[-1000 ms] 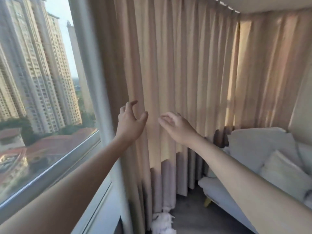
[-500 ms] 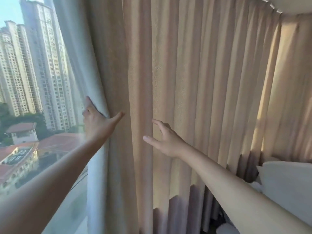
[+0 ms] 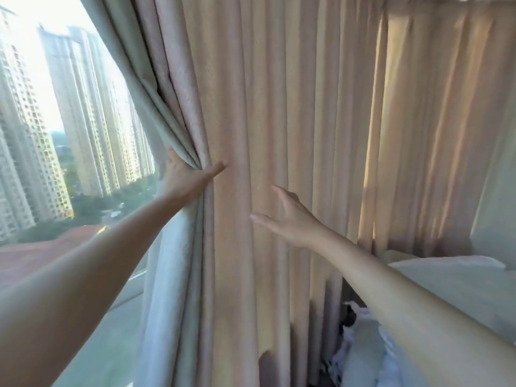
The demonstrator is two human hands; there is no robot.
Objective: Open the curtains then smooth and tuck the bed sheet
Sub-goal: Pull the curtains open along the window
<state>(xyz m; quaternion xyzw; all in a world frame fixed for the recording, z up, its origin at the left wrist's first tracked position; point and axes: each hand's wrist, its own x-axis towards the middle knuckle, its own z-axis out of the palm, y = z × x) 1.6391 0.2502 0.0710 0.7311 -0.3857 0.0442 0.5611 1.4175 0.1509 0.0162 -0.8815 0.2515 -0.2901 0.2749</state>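
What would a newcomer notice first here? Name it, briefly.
The tall pleated beige fabric curtain fills the middle, its edge bunched where the left hand grips it. Bright high-rise towers show through the window on the left. The right hand reaches open toward the folds.

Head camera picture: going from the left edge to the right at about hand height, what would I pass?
Window with tower blocks → left hand gripping the curtain's edge → curtain folds → right hand, open → more curtain in the corner → pale wall.
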